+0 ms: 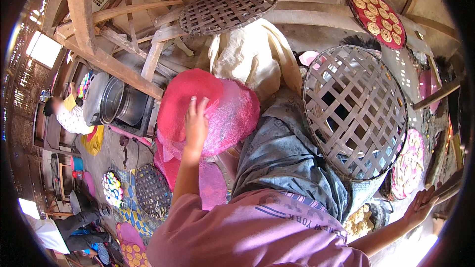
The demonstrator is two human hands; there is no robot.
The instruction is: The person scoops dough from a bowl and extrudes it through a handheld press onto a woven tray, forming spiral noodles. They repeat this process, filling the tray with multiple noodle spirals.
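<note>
At far left I see a person in a white top [73,118] near a metal pot [111,100], and nearer to me a heap of bright small things [113,189] on the floor. Next comes the left hand [196,126], fingers spread and loosely bent over the red mesh rounds [225,111], which lie overlapped just left of the jeans [277,151]; I take the flat touch as steadying them, since I see no grip. Beyond them a cream cloth [247,52] hangs below a flat basket [228,10], perhaps draped there to be out of the way. To the right, a woven basket [355,111] covers a bucket [368,188], likely as a lid, and far right a red tray [391,44] keeps its dough-like coils apart. At near right, the right hand [419,208] reaches out with long fingers beside a wooden pole [451,184]; I cannot tell whether it grips it. The mesh's underside is hidden, the bucket's contents barely show through the weave, and the pole runs into the dark rim.
</note>
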